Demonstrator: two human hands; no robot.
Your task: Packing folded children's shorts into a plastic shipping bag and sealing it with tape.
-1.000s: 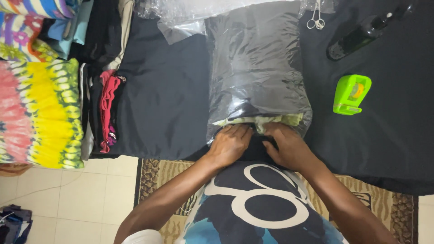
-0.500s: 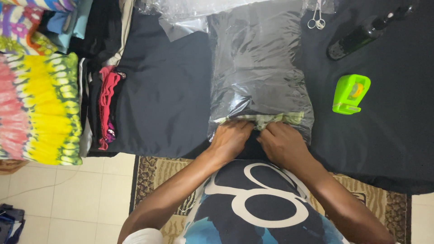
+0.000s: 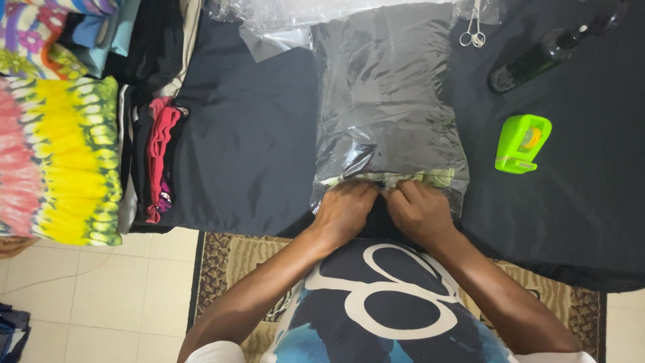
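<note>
1. Clear plastic bag point(image 3: 386, 101) w/ folded dark garment inside lies flat on the dark-covered table point(image 3: 255, 154), open end toward the person at the near table edge.
2. Left hand point(image 3: 344, 210) & right hand point(image 3: 418, 210) side by side at the bag mouth, fingers curled and pinching the film plus a pale green-yellow cloth edge point(image 3: 430, 179) there.
3. Handling, prob.: light, soft, floppy; film looks slick & crinkly, so it'd slide. Best hold = mouth corners or both side edges.
4. Around: green tape dispenser point(image 3: 522, 142) to the right, apart from bag; dark bottle point(image 3: 547, 54) & small scissors point(image 3: 473, 30) at the far side.
5. Left: stack of folded clothes point(image 3: 60, 158), tie-dye on top; more clear bags point(image 3: 295, 17) beyond.
6. Nothing sits on the bag; patterned rug point(image 3: 225, 259) below.
</note>
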